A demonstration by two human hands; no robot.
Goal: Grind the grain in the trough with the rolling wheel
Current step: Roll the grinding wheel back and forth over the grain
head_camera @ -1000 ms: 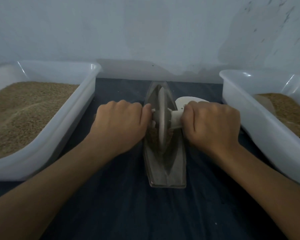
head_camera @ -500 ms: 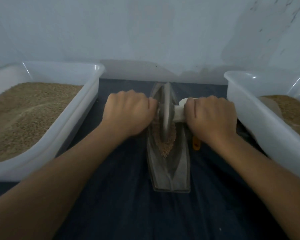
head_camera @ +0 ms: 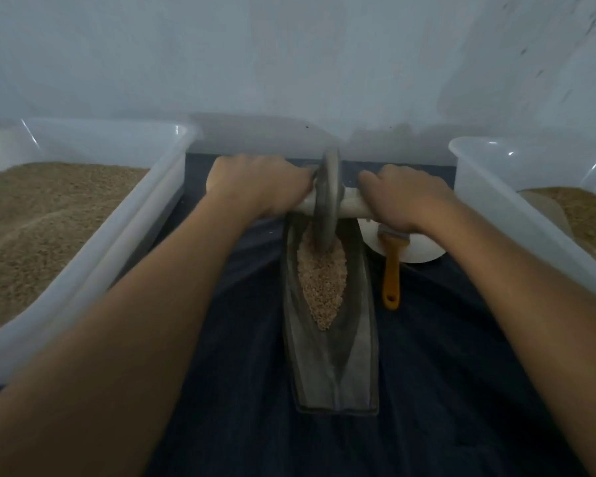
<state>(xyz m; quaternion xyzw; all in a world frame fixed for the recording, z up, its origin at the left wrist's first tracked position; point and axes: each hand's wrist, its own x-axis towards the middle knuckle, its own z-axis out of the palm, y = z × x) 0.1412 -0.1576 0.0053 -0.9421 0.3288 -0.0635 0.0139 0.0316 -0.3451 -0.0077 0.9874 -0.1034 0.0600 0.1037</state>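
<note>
A long grey boat-shaped trough (head_camera: 334, 366) lies lengthwise on the dark cloth in the middle. Tan grain (head_camera: 320, 277) fills its groove in a pointed strip. The grey rolling wheel (head_camera: 327, 197) stands on edge at the trough's far end, its lower rim in the grain. A pale axle handle runs through it. My left hand (head_camera: 255, 184) is shut on the handle left of the wheel. My right hand (head_camera: 405, 197) is shut on the handle right of it. Both arms are stretched forward.
A large white tub (head_camera: 145, 215) full of tan grain stands at the left. A second white tub (head_camera: 489, 201) with some grain stands at the right. A yellow-handled brush (head_camera: 391, 270) and a white dish (head_camera: 417, 251) lie just right of the trough. A pale wall rises behind.
Both hands pushed the wheel away from me, from the trough's middle to its far end. The grain behind the wheel, the brush and the dish came into sight.
</note>
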